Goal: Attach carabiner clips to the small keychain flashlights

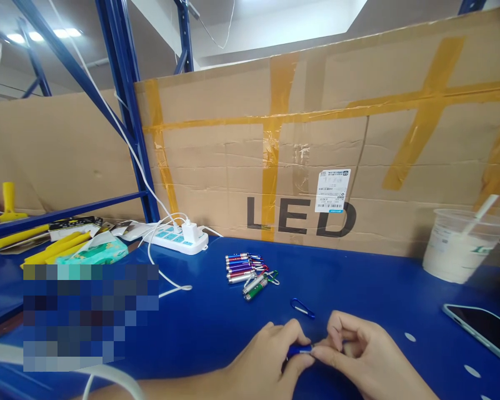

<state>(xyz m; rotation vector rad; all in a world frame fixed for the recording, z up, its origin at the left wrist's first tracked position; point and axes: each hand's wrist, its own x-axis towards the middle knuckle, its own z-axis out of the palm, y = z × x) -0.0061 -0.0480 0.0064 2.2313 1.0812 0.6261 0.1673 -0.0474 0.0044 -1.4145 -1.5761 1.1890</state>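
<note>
My left hand grips a small blue metal flashlight between thumb and fingers, low over the blue table. Close against its right end, the thumb and fingertips of my right hand are pinched together; whatever they hold there is too small to make out. Just beyond my hands a loose blue carabiner clip lies on the table. Farther back sits a group of mini flashlights in several colours, most with clips attached. A green one is at the near end of the group.
A white power strip with plugged-in cables stands at the back left, beside yellow tools and packets. To the right are a plastic cup with a straw and a phone. Tall cardboard closes off the back.
</note>
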